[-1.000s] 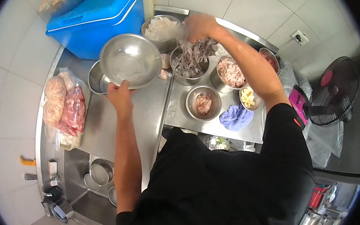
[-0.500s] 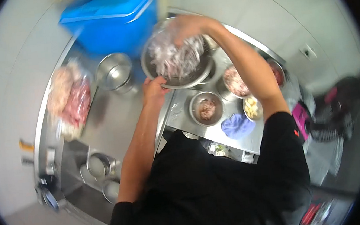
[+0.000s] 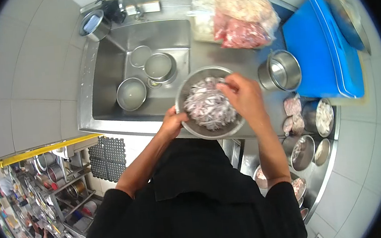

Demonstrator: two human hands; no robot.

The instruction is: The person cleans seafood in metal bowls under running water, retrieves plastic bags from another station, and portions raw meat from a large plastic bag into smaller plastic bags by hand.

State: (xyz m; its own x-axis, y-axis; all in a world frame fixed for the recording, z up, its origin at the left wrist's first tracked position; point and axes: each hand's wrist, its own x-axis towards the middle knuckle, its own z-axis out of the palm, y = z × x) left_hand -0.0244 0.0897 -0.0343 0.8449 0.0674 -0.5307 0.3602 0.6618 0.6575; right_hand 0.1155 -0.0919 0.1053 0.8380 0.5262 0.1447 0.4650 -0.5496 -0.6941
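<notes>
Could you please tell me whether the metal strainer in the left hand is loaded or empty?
Loaded: a heap of greyish strips covers most of the inside of the metal strainer.

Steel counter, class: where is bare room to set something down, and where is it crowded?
Bare counter lies between the bagged meat, steel pots and bowl in the left hand; a narrower gap between the right hand, those pots and pinkish packs. Crowded: lower right, where food containers cluster.

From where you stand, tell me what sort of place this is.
Probably a commercial kitchen: there is a steel sink with metal containers in it, bagged raw meat beside it, and a metal bowl of pale strips in the left hand.
</notes>
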